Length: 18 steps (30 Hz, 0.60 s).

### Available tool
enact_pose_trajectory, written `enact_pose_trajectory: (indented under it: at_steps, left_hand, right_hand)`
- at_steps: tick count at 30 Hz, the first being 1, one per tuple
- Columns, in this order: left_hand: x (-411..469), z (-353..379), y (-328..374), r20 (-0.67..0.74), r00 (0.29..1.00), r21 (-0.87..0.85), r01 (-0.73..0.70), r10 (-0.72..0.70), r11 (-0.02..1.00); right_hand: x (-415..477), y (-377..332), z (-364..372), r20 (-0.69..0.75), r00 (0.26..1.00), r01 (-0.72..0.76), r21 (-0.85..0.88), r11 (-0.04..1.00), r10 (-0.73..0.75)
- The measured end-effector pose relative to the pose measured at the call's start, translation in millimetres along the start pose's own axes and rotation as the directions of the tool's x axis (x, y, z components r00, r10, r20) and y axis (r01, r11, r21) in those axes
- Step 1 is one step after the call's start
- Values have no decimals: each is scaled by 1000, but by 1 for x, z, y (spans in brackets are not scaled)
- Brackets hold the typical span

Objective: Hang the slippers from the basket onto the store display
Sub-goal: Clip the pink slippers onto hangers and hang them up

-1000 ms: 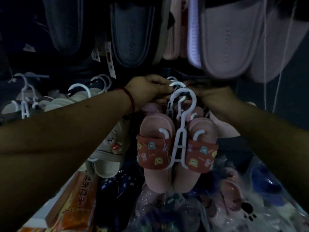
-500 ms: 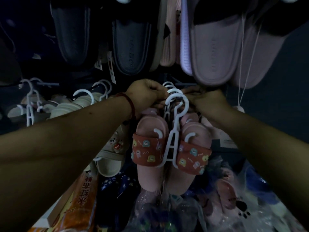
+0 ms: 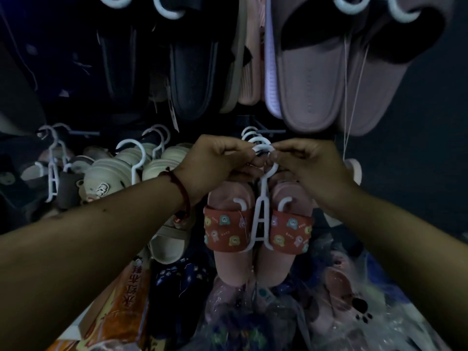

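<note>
Hanger (image 3: 263, 188) straightened, left hand (image 3: 217, 164), right hand (image 3: 312, 167) pinching, perhaps bagged slippers (image 3: 339, 287)

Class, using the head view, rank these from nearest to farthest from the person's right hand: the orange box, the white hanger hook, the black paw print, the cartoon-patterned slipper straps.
1. The white hanger hook, pinched by the right hand.
2. The cartoon-patterned slipper straps, just below that hand.
3. The black paw print, lower right.
4. The orange box, far lower left.
</note>
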<state>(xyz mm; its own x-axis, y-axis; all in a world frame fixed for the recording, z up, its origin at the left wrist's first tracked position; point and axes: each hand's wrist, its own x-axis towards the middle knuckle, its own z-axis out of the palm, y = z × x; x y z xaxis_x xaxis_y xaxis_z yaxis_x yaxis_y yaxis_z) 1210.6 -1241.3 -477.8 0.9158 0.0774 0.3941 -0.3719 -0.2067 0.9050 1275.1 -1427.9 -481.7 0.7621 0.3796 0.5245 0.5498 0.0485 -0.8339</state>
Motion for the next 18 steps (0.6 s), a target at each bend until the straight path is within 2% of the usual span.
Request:
enact_pose_trajectory:
  at_steps: [6,10,16,18]
  left_hand:
    - [-6,1,9,29,999,55,-28,26,998]
    - [-6,1,10,17,999,81,-40,39,996]
    - [-6,-3,10,5,990,187,-137,138,973]
    - [-5,-5,7,7,991,187,-131,132,974]
  right_hand:
    - [-7,-6,-1,-8,999,-50,98,994,51]
    - [-10,-10,-1,-6,998,-55,74,996,56]
    - [-8,-12,-2,41,994,-106,48,993,104]
    - [-7,-11,-1,15,992,-126,43,991,125]
